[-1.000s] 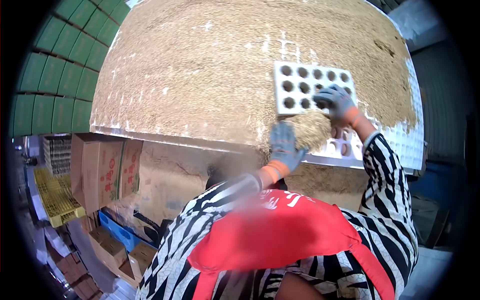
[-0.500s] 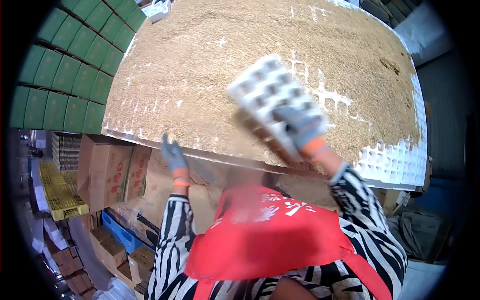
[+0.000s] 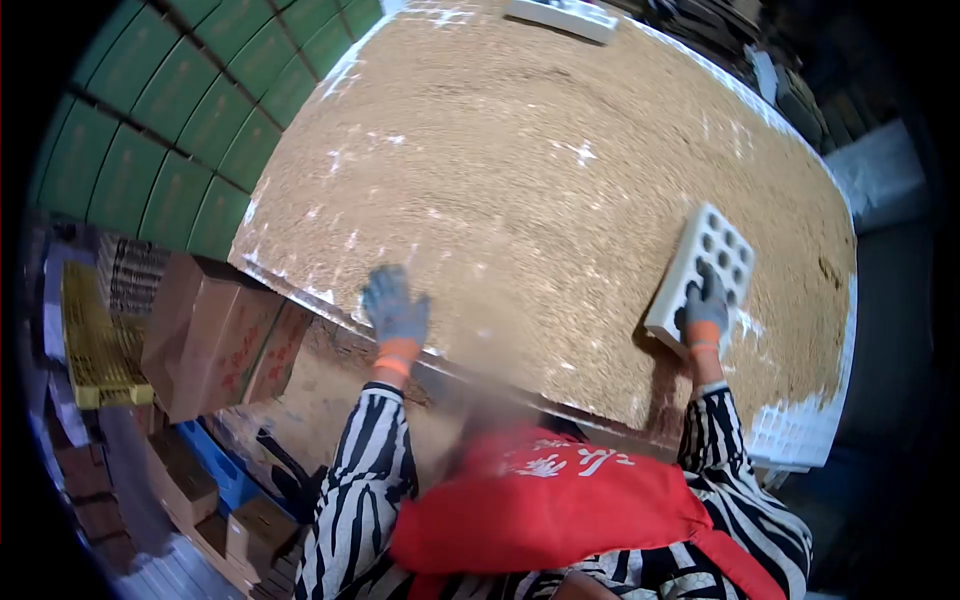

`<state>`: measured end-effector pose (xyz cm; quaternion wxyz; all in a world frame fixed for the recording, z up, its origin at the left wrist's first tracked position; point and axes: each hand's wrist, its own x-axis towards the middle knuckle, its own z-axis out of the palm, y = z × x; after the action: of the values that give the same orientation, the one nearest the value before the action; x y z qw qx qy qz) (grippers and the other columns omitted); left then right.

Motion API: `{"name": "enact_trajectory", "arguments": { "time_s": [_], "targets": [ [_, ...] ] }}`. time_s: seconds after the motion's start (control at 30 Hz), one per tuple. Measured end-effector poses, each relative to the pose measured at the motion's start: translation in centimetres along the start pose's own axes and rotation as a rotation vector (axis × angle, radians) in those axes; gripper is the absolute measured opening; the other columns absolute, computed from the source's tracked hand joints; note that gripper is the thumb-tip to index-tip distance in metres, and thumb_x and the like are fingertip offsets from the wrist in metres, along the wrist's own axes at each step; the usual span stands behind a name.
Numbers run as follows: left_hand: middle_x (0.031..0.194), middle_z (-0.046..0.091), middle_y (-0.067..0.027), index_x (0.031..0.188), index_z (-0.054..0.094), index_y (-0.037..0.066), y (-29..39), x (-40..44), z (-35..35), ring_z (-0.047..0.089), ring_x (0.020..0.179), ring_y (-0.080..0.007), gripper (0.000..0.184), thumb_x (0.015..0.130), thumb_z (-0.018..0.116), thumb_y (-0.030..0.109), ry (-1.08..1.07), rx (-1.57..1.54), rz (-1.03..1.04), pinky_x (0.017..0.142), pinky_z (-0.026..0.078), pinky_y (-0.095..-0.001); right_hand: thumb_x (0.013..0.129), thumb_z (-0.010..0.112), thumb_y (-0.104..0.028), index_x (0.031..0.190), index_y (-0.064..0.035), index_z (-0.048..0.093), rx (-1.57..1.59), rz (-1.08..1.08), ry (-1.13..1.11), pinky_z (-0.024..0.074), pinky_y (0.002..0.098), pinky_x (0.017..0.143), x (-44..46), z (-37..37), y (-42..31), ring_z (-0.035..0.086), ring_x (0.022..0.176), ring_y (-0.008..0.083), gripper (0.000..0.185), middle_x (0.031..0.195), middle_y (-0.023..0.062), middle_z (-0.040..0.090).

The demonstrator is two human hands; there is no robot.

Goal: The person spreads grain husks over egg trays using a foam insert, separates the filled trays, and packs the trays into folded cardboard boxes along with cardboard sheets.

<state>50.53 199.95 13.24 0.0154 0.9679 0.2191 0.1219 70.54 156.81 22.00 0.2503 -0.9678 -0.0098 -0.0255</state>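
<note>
My right hand (image 3: 707,308), in a grey glove with an orange cuff, grips a white foam tray (image 3: 715,240) with rows of round holes. The tray is tilted above the layer of tan, husk-like grains (image 3: 520,200), with a shadow below it. My left hand (image 3: 394,305), gloved the same way, is at the near left edge of the grains with its fingers spread and nothing in it. Whether it touches the grains I cannot tell. White patches show through the grain layer, and a white grid with holes (image 3: 795,430) lies bare at the near right corner.
Another white foam tray (image 3: 565,17) sits at the far edge. Stacked green boxes (image 3: 180,100) stand at the left. Below them are a brown carton (image 3: 205,335), a yellow pallet (image 3: 95,335) and a blue crate (image 3: 215,470). The table's near edge (image 3: 470,375) runs before me.
My right hand has carried the foam tray to the right. My left hand has moved in over the grain edge. The camera view has turned, showing the far foam tray more fully.
</note>
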Motion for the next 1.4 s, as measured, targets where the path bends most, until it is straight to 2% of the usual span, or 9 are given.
{"name": "enact_trajectory", "arguments": {
  "time_s": [0.37,0.53,0.63,0.73,0.83,0.97,1.07,1.2,1.4],
  "targets": [
    [0.15,0.035,-0.018,0.142,0.034,-0.006,-6.9,-3.4,-2.4,0.028,0.141,-0.03,0.051,0.097,0.05,0.013,0.508,-0.82,-0.554,0.117,0.019,-0.0419,0.083,0.058,-0.015,0.115,-0.0107,0.058,0.184,-1.251,-0.453,0.0503,0.0411,0.079,-7.4,21.8,-34.5,0.063,0.094,0.0304,0.032,0.113,0.0129,0.063],
    [0.146,0.04,-0.019,0.142,0.038,-0.001,-6.5,-1.5,-3.0,0.032,0.139,-0.0335,0.05,0.098,0.049,0.02,0.243,-0.434,-0.258,0.115,0.021,-0.0444,0.079,0.062,-0.015,0.107,-0.0052,0.065,-0.085,-0.606,-0.269,0.05,0.0481,0.082,2.1,19.0,-26.3,0.065,0.099,0.033,0.03,0.106,0.0187,0.067],
    [0.146,0.04,-0.0175,0.142,0.04,0.004,-5.5,-0.2,-2.0,0.033,0.137,-0.0363,0.052,0.095,0.053,0.024,0.231,-0.407,-0.209,0.115,0.019,-0.0478,0.075,0.068,-0.017,0.104,-0.0123,0.07,-0.53,-0.457,-0.219,0.0457,0.0533,0.092,5.1,10.4,-12.6,0.062,0.108,0.033,0.029,0.14,0.0089,0.048],
    [0.148,0.039,-0.0171,0.143,0.039,0.005,-5.9,0.0,0.7,0.031,0.138,-0.036,0.054,0.094,0.052,0.025,0.161,-0.282,-0.188,0.116,0.017,-0.0489,0.08,0.062,-0.009,0.126,-0.0142,0.06,-0.678,-0.136,-0.145,0.0461,0.04,0.098,2.9,0.7,1.3,0.058,0.115,0.0304,0.047,0.145,0.0073,0.045],
    [0.15,0.035,-0.017,0.144,0.038,0.006,-4.6,0.3,0.4,0.026,0.141,-0.0356,0.058,0.092,0.05,0.029,0.098,-0.105,-0.203,0.117,0.011,-0.0507,0.091,0.057,-0.016,0.133,-0.0107,0.055,0.301,0.536,0.192,0.0552,0.0326,0.065,0.5,-4.1,13.3,0.066,0.085,0.0237,0.043,0.119,0.0141,0.061],
    [0.153,0.031,-0.0172,0.146,0.035,0.004,-5.2,-0.2,1.6,0.025,0.142,-0.0331,0.057,0.094,0.046,0.024,0.021,-0.03,-0.203,0.118,0.01,-0.0488,0.087,0.056,-0.006,0.134,-0.0085,0.052,-0.73,-0.359,0.105,0.0455,0.0359,0.095,-3.4,-0.9,5.2,0.056,0.115,0.0305,0.047,0.134,0.015,0.055],
    [0.152,0.032,-0.0168,0.144,0.035,-0.001,-7.0,0.4,2.2,0.028,0.141,-0.028,0.05,0.099,0.041,0.021,0.209,-0.711,-0.371,0.118,0.017,-0.0421,0.075,0.063,-0.008,0.116,-0.0061,0.056,-0.354,-0.434,-0.553,0.0513,0.0449,0.074,-7.9,5.2,-12.0,0.065,0.09,0.0332,0.041,0.114,0.0143,0.061],
    [0.152,0.032,-0.0168,0.145,0.027,-0.007,-10.2,-0.5,-2.1,0.031,0.141,-0.0263,0.045,0.103,0.028,0.009,0.57,-1.336,-0.615,0.118,0.022,-0.0362,0.083,0.055,-0.008,0.124,-0.0084,0.053,0.154,-1.243,-0.541,0.0501,0.0428,0.075,-15.4,10.3,-21.4,0.063,0.086,0.0283,0.041,0.106,0.0145,0.063],
    [0.146,0.04,-0.0151,0.14,0.038,-0.006,-9.7,-5.5,-5.8,0.04,0.134,-0.0252,0.04,0.1,0.035,0.002,0.317,-1.057,-0.502,0.116,0.027,-0.0364,0.085,0.054,-0.011,0.129,-0.0133,0.054,0.068,-0.546,-0.382,0.0502,0.0471,0.083,-8.2,7.4,-10.3,0.064,0.095,0.0376,0.043,0.124,0.0149,0.06]
  ]
}}
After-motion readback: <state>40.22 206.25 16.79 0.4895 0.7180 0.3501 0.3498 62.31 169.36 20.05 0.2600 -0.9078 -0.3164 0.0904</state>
